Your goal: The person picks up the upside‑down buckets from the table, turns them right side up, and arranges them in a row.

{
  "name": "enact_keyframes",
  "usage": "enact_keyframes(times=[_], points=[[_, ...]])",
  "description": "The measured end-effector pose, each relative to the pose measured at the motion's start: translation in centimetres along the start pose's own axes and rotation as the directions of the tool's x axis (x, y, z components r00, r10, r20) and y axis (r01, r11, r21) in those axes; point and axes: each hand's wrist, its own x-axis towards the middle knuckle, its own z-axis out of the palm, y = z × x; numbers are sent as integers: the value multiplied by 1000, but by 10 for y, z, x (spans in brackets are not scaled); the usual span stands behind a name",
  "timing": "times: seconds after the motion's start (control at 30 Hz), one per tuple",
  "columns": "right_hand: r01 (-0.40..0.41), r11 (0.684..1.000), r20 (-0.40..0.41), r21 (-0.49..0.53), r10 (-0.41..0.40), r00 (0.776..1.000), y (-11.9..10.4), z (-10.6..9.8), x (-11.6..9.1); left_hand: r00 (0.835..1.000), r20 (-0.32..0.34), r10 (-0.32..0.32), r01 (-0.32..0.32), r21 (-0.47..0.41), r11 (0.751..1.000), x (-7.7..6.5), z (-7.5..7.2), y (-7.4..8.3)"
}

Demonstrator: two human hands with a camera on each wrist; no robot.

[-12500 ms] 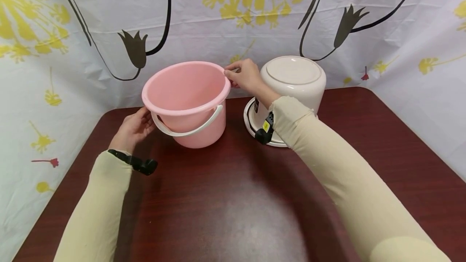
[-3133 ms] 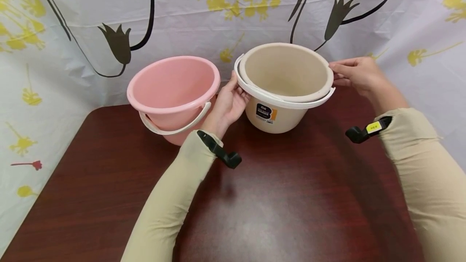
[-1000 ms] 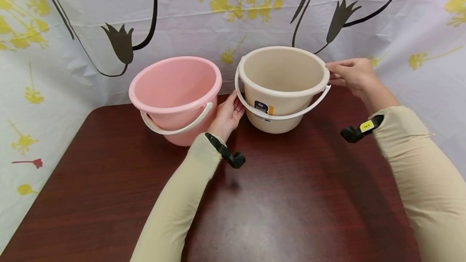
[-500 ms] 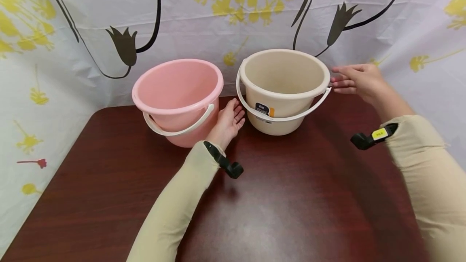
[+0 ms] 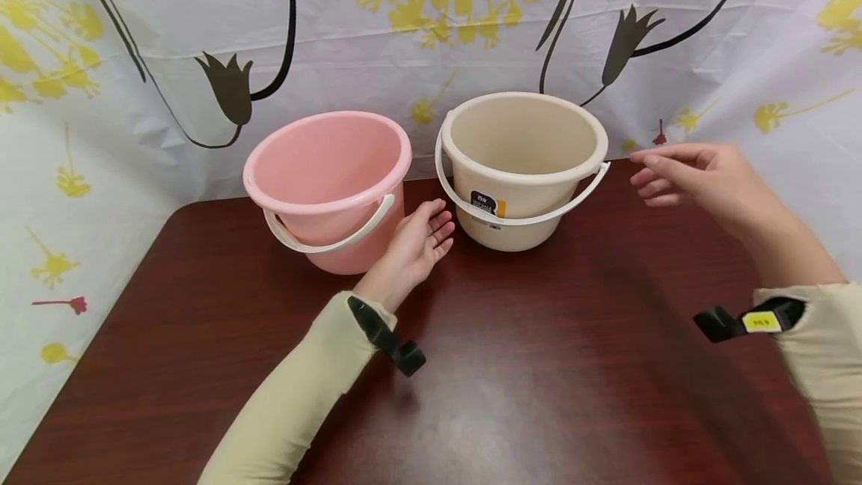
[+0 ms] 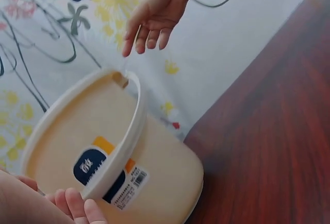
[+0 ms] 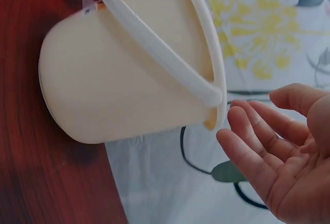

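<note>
Two buckets stand upright side by side at the back of the table, mouths up. The pink bucket (image 5: 330, 163) is on the left, its white handle hanging down in front. To its right is the cream bucket (image 5: 525, 193), with a dark and orange label and its white handle lowered in front. My left hand (image 5: 414, 242) is between the two, fingers relaxed and holding nothing; in the head view it overlaps the pink bucket's right side. Off to the right of the cream bucket, my right hand (image 5: 707, 178) hovers apart from its rim, fingers loosely bent around nothing.
The dark red wooden table (image 5: 485, 380) stretches forward from the buckets. Behind it hangs a white cloth (image 5: 350, 13) with yellow and grey flower prints, close to the buckets' backs. Each wrist wears a black camera strap.
Earlier the cream bucket was upside down; now it stands upright, its handle dropped to the front. Over the last second my right hand has left its rim and both hands have drawn back.
</note>
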Motion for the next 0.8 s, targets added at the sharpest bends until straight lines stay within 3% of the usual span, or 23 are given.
enact_keyframes(times=[0.1,0.23,0.4,0.57,0.8], points=[[57,985,18,-162,-54,998,-4,9,-11,999,42,0,-2,44,999,-14,-4,1],[81,941,40,-327,-72,997,-12,25,-21,994,110,-2,-10,109,994,-35,-8,4],[135,925,96,-355,-107,990,-28,50,-23,978,206,29,-75,220,973,-61,-12,15],[260,897,176,-358,-208,962,-46,75,-18,956,288,58,-154,323,934,-80,-15,34],[352,859,271,-372,-263,926,-65,95,14,908,399,126,-291,386,876,-87,-18,84]])
